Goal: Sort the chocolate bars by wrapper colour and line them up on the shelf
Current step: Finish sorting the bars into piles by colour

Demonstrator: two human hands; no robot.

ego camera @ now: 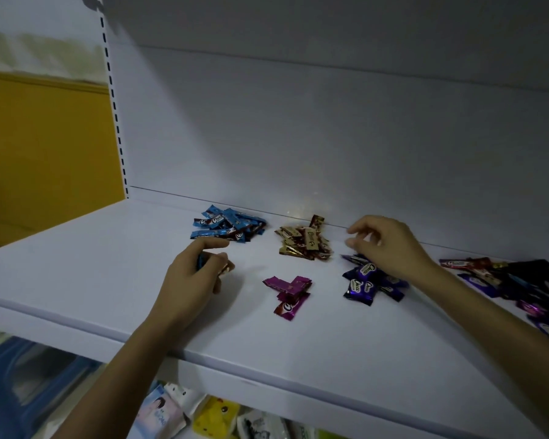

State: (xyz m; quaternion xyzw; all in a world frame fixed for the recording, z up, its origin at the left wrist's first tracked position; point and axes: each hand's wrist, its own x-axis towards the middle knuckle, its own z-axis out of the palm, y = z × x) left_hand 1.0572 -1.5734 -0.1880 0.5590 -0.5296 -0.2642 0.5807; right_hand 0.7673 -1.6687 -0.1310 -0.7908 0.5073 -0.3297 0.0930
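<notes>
Small wrapped chocolate bars lie in colour groups on a white shelf [92, 267]. A blue pile [227, 224] sits at the back, with a gold-brown pile [305, 240] to its right. In front lie a few magenta bars [289, 291] and a dark purple pile [366, 285]. An unsorted mixed heap [520, 280] spreads at the far right. My left hand [192, 277] is just in front of the blue pile and grips bars, one blue and one gold-brown. My right hand [390, 245] hovers over the purple pile with loosely curled fingers, holding nothing.
The shelf's white back wall rises behind the piles. A slotted upright [114, 112] stands at the back left beside a yellow wall. Below the shelf's front edge, packaged goods [213, 416] and a blue container [29, 372] sit on a lower level.
</notes>
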